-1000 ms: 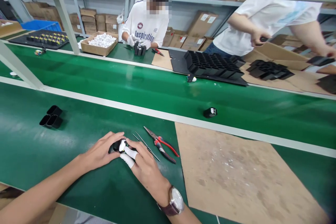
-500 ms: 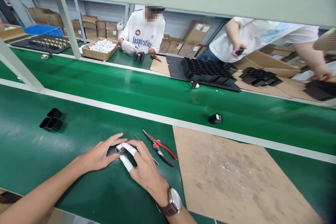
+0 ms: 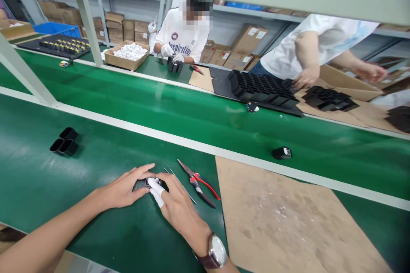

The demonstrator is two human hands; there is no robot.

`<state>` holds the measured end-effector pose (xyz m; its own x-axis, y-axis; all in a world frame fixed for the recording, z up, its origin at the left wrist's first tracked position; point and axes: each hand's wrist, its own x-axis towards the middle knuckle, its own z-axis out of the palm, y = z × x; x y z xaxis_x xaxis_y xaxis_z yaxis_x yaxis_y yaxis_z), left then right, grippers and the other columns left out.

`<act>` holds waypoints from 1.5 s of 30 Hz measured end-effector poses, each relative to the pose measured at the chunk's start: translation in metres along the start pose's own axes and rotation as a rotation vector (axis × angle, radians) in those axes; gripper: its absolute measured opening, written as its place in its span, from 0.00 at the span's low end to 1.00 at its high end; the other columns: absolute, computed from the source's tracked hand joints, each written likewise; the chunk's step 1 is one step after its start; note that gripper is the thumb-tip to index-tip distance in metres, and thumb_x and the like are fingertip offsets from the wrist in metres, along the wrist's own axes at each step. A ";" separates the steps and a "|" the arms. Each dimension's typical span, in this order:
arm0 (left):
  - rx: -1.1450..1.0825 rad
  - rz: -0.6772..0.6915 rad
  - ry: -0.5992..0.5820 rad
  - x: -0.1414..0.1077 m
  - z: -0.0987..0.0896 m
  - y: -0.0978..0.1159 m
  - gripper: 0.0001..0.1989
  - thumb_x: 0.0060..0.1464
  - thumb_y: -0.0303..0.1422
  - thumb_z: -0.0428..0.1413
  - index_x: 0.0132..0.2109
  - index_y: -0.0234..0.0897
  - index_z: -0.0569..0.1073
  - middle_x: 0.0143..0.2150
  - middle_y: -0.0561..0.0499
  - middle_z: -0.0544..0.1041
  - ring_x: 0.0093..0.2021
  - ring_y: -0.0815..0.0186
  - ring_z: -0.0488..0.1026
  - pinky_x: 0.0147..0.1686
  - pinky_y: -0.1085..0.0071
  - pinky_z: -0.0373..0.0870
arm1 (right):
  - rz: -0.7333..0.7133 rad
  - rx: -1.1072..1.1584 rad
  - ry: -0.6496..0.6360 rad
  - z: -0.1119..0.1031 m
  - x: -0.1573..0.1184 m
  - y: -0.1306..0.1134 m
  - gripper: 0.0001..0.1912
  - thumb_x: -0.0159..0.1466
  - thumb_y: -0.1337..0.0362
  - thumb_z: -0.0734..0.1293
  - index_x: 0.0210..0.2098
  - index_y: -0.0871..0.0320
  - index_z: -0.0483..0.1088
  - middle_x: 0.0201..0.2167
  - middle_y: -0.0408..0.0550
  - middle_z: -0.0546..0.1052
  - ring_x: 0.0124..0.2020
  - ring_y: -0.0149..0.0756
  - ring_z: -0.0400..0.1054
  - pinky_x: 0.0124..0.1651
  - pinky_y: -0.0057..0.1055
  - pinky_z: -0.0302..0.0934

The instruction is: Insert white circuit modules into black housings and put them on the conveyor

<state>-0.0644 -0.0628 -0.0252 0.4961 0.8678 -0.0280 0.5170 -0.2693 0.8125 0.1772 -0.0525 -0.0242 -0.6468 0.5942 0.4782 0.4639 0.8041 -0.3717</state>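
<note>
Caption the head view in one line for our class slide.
Left hand holds a black case while the white-tipped right hand touches its end, pliers lying beside on the green bench.

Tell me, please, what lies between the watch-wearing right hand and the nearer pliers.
In the head view, a thin metal tool, apparently tweezers, lies between the right hand and pliers.

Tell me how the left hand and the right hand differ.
The right hand wears white finger covers; the left hand shows none. The right hand has a watch at its wrist; the left hand has none. Both hands are at the same black housing.
</note>
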 end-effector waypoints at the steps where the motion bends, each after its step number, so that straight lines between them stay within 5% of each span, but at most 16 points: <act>1: 0.001 -0.004 -0.003 0.000 0.000 0.000 0.34 0.73 0.35 0.52 0.77 0.54 0.47 0.70 0.49 0.73 0.69 0.55 0.70 0.67 0.50 0.68 | 0.007 0.000 -0.011 -0.001 0.001 -0.001 0.22 0.69 0.78 0.61 0.59 0.57 0.71 0.55 0.60 0.74 0.52 0.49 0.72 0.50 0.49 0.77; 7: 0.006 -0.016 0.001 -0.001 0.001 0.000 0.35 0.72 0.35 0.53 0.78 0.54 0.47 0.70 0.49 0.73 0.68 0.55 0.71 0.66 0.51 0.69 | 0.055 0.083 0.051 0.000 0.000 0.000 0.24 0.74 0.71 0.64 0.68 0.53 0.65 0.55 0.56 0.76 0.53 0.46 0.75 0.52 0.45 0.77; 28: 0.062 -0.002 0.020 -0.002 0.001 0.001 0.36 0.71 0.33 0.54 0.78 0.51 0.48 0.69 0.47 0.74 0.69 0.54 0.70 0.65 0.52 0.71 | 0.055 0.020 0.035 0.007 -0.005 0.002 0.23 0.74 0.70 0.63 0.67 0.54 0.65 0.54 0.57 0.76 0.52 0.47 0.76 0.51 0.46 0.78; 35: 0.081 -0.004 0.032 -0.001 0.002 0.001 0.36 0.70 0.33 0.54 0.78 0.51 0.49 0.68 0.48 0.75 0.68 0.54 0.71 0.64 0.54 0.71 | 0.033 0.015 0.022 -0.001 -0.002 0.000 0.19 0.75 0.69 0.62 0.65 0.55 0.67 0.54 0.57 0.78 0.52 0.48 0.76 0.52 0.48 0.77; 41: 0.075 -0.035 0.011 -0.001 0.001 0.005 0.36 0.71 0.35 0.54 0.78 0.54 0.46 0.69 0.49 0.74 0.68 0.54 0.71 0.64 0.54 0.72 | 0.142 -0.133 0.198 -0.013 -0.005 0.016 0.14 0.75 0.66 0.65 0.59 0.57 0.69 0.47 0.56 0.78 0.46 0.48 0.76 0.46 0.46 0.76; 45: 0.086 -0.054 0.016 -0.001 0.001 0.004 0.37 0.71 0.36 0.55 0.77 0.55 0.46 0.69 0.50 0.74 0.69 0.54 0.69 0.66 0.52 0.70 | 0.155 -0.183 0.170 -0.018 -0.008 0.021 0.11 0.74 0.68 0.64 0.55 0.59 0.70 0.44 0.56 0.77 0.44 0.48 0.75 0.46 0.47 0.75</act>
<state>-0.0621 -0.0647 -0.0226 0.4547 0.8886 -0.0603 0.6010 -0.2562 0.7571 0.2028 -0.0394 -0.0218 -0.4563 0.6925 0.5587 0.6608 0.6842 -0.3084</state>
